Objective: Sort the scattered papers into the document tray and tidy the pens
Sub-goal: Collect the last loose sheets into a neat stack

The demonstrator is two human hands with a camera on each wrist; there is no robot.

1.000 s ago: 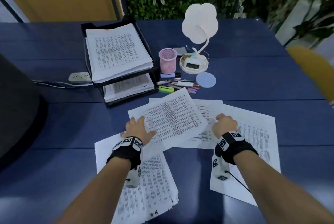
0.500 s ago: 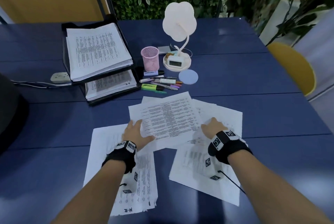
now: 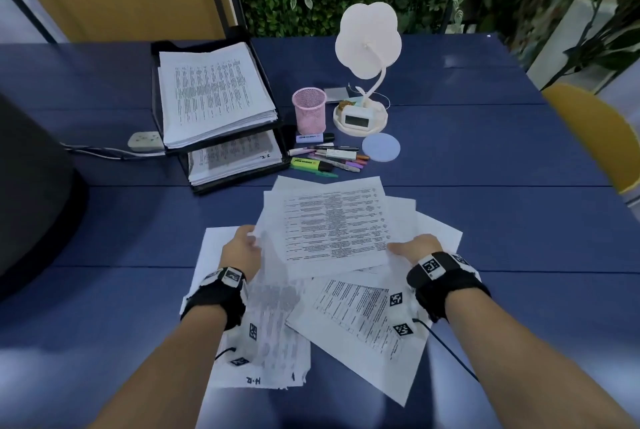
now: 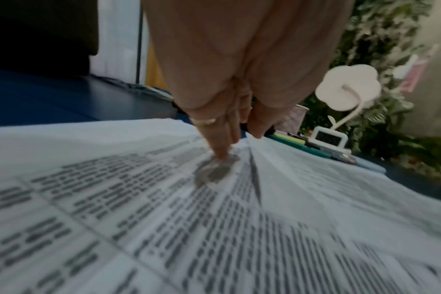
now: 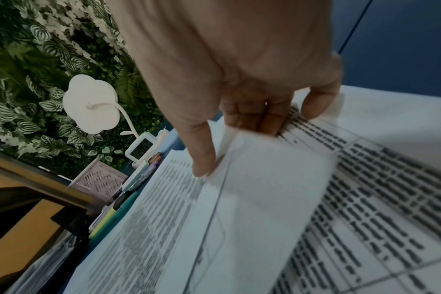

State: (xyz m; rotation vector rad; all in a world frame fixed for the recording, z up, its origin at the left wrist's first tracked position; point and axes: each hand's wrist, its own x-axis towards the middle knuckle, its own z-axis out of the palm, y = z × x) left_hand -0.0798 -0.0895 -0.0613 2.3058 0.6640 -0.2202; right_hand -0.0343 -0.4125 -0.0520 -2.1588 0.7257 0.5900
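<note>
Several printed sheets (image 3: 332, 224) lie overlapping on the blue table (image 3: 485, 221) in front of me. My left hand (image 3: 242, 248) is at their left edge; in the left wrist view its straight fingers (image 4: 222, 147) press a fingertip on a sheet (image 4: 139, 199). My right hand (image 3: 414, 248) pinches the right edge of the upper sheets (image 5: 252, 189), thumb on top and fingers curled beneath. The black two-tier document tray (image 3: 157, 89), stacked with paper, stands at the back left. Loose pens and highlighters (image 3: 325, 160) lie beside it, in front of a pink mesh cup (image 3: 309, 110).
A white flower-shaped lamp (image 3: 367, 41) with a small clock stands behind the pens, a round blue coaster (image 3: 381, 147) beside them. A power strip (image 3: 145, 139) with cable lies left of the tray. A dark bulky object (image 3: 31, 186) is at left, a yellow chair (image 3: 595, 131) at right.
Both hands have drawn the spread sheets inward into a tighter overlapping pile. The right hand now pinches the pile's right edge, and the upper sheets have lifted slightly.
</note>
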